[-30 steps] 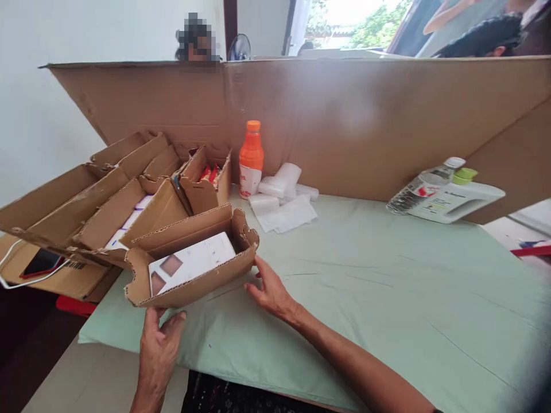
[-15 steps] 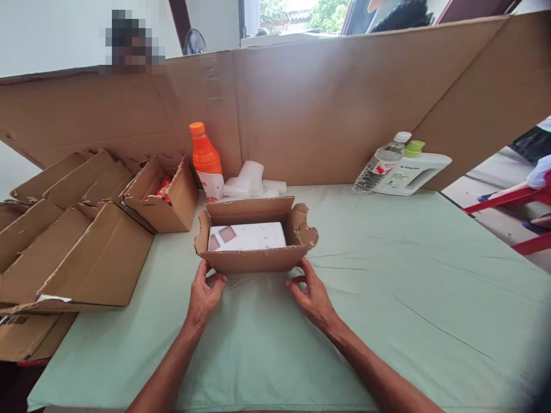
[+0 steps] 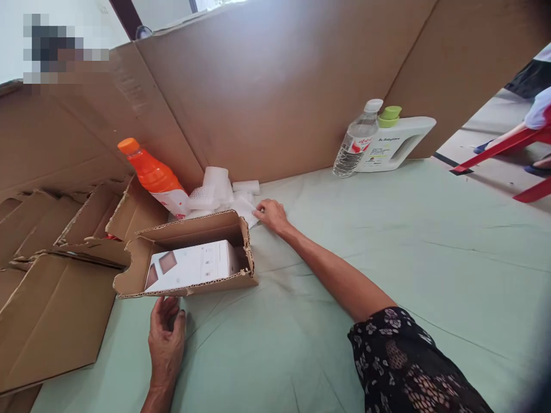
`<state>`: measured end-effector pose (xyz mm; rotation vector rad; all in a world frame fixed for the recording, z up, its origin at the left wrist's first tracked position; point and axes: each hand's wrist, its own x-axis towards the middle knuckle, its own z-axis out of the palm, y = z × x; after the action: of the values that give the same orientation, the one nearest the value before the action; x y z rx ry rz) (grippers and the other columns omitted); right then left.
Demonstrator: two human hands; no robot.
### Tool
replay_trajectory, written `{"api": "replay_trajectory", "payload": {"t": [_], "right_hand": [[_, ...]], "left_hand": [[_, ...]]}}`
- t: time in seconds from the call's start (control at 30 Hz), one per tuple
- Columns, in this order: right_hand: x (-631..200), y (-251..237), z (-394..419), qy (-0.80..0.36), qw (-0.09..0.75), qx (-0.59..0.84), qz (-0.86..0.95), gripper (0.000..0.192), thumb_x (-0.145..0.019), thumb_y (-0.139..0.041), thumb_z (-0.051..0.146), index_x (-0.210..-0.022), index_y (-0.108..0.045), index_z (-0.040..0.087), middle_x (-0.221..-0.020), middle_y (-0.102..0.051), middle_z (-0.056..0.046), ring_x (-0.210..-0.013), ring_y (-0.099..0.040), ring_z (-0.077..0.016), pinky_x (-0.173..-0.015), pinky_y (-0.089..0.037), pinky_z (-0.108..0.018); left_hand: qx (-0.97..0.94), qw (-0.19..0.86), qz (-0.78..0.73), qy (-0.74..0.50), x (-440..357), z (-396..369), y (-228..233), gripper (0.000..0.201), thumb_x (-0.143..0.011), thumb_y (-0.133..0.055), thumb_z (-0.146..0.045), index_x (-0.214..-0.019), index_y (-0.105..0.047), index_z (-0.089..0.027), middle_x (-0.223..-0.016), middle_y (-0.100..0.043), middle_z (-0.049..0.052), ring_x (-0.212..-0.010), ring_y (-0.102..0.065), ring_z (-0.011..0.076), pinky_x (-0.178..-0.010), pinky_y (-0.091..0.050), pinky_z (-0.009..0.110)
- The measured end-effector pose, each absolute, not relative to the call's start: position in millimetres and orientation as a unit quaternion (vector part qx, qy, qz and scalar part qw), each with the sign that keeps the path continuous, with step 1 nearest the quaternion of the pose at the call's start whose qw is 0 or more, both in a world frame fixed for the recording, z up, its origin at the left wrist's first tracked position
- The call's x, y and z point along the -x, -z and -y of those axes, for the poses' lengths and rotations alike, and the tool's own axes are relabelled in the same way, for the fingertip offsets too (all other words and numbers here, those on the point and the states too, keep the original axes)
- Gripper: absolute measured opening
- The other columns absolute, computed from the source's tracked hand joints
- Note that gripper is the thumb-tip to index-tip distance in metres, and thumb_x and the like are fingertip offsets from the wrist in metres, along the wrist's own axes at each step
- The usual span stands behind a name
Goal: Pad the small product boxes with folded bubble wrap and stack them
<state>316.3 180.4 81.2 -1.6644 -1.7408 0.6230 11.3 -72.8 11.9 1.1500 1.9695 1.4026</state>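
Nearest: black patterned sleeve (image 3: 400, 361) on the right arm, low at right, above the green-covered bench (image 3: 344, 258). Left hand (image 3: 166, 338) at the near side of an open cardboard tray (image 3: 215, 285); fingers loosely bent, thumb apart from them, tips at the tray's lower edge. Contact there hard to make out.

Tray sits on the bench, left of centre, long side toward the wearer. Inside it, a white box (image 3: 193, 264) printed with brown squares, lying toward the tray's left end, gap at the right. More cardboard boxes (image 3: 55, 315) crowd the left.

Beyond the tray's far right corner, right hand (image 3: 272, 215), fingers bent together at the edge of a thin white sheet (image 3: 245, 206). Whether they pinch it, cannot tell. White rolls (image 3: 217, 180) bunched just behind; an orange-capped bottle (image 3: 157, 175) beside them, left.

Far right: clear bottle (image 3: 356, 143) leaning against a white jug (image 3: 387, 149) with green cap. Behind all, a tall cardboard panel (image 3: 279, 86). Past it, upper left, a person (image 3: 54, 51), head blurred.
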Motion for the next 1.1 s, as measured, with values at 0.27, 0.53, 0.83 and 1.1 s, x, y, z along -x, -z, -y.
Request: {"api": "replay_trajectory", "payload": {"t": [0.27,0.53,0.83,1.1], "right_hand": [[-493,-81,-59,-0.151,0.388,0.704,0.576,0.032,-0.078,-0.062,0.051,-0.086,-0.065,0.02,-0.094,-0.073,-0.009,-0.089,-0.067,-0.0267,-0.081,-0.051,-0.04],[-477,-75,45,-0.186,0.361,0.64,0.652,0.036,-0.088,-0.06,0.047,-0.115,-0.066,0.024,-0.115,-0.072,-0.01,-0.098,-0.07,-0.027,-0.081,-0.058,-0.041],[-330,-30,-10,-0.281,0.281,0.443,0.804,0.083,-0.088,-0.065,0.053,-0.155,-0.033,0.018,-0.148,-0.051,-0.021,-0.126,-0.059,-0.0352,-0.101,-0.051,-0.052],[-293,-49,-95,-0.283,0.281,0.487,0.777,0.049,-0.09,-0.056,0.036,-0.135,-0.051,0.017,-0.123,-0.066,-0.015,-0.115,-0.062,-0.0325,-0.096,-0.052,-0.047]], "left_hand": [[-0.408,0.221,-0.711,-0.529,-4,70,-5,0.076,-0.071,-0.079,-0.04,-0.14,-0.05,-0.024,-0.12,-0.066,0.009,-0.104,-0.065,0.0219,-0.103,-0.05,0.044],[-0.393,0.276,-0.701,-0.527,-14,68,-33,0.067,-0.066,-0.078,-0.043,-0.126,-0.057,-0.021,-0.124,-0.064,0.01,-0.104,-0.065,0.0234,-0.093,-0.052,0.038],[-0.424,0.303,-0.691,-0.501,-20,41,-45,0.051,-0.069,-0.077,-0.047,-0.108,-0.057,-0.02,-0.102,-0.066,0.004,-0.075,-0.064,0.0169,-0.065,-0.052,0.029],[-0.425,0.296,-0.662,-0.541,-26,-33,-47,0.045,-0.073,-0.073,-0.043,-0.107,-0.057,-0.018,-0.098,-0.064,0.004,-0.071,-0.061,0.0137,-0.068,-0.051,0.028]]}}
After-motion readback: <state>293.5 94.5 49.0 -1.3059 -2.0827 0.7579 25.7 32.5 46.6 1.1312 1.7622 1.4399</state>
